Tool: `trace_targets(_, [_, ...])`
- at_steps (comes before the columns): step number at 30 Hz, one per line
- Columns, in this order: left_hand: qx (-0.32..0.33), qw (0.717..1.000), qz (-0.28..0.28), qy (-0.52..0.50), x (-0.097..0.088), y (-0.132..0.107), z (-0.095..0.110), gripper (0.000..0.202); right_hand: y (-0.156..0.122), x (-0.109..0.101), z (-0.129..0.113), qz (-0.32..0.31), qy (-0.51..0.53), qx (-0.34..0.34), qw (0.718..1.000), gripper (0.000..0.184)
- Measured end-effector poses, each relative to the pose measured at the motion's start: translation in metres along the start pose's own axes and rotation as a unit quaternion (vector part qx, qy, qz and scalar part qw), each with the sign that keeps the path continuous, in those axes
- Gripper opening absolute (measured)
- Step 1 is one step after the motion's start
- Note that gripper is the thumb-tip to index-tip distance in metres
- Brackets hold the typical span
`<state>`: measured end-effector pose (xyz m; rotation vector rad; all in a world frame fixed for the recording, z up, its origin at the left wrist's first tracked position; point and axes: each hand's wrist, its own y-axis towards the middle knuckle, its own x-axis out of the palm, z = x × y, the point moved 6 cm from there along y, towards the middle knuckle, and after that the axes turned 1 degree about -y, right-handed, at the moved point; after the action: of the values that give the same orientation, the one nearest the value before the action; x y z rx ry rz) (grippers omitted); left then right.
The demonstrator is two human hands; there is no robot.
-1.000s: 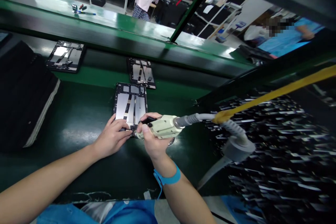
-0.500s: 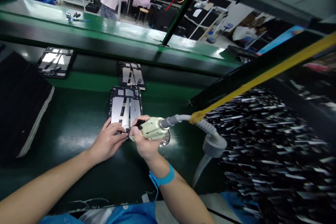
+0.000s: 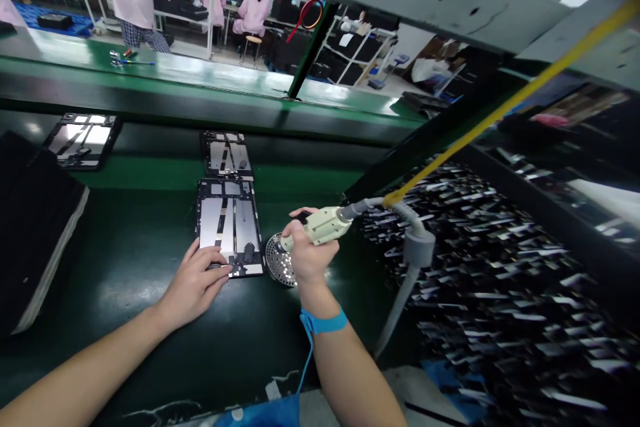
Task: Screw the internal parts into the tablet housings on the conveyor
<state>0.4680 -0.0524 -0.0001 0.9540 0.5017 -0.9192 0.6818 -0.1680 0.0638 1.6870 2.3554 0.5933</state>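
Note:
An opened tablet (image 3: 240,217) with bare metal plates and dark ribbon strips lies on the green bench. My left hand (image 3: 193,287) grips its lower left corner, fingers bent over the edge and thumb close to them. My right hand (image 3: 313,257) is wrapped round a pale green electric screwdriver (image 3: 325,223), cable at its rear end. The driver's tip is hidden, over a round perforated dish (image 3: 280,263) of small shiny pieces, probably screws, just right of the tablet. Round my right wrist is a blue strap (image 3: 325,322).
A second opened tablet (image 3: 227,153) lies behind the first, and a third (image 3: 83,140) at the far left. A dark stack (image 3: 35,233) stands left. Many thin dark pieces (image 3: 480,267) fill the right side. A yellow strap (image 3: 500,110) holds the driver's cable. People in pink work beyond.
My right hand has moved the electric screwdriver from the tablet's lower edge rightward to the dish. The left hand stays on the tablet's corner. The camera view has shifted.

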Motion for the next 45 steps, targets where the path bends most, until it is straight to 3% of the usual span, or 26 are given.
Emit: trace_targets(45, [0.0,1.0,-0.025,-0.005,-0.0028,0.0004,-0.0009,0.023,0.0007,-0.0002,0.0047,-0.008,-0.018,0.02,1.0,0.016])
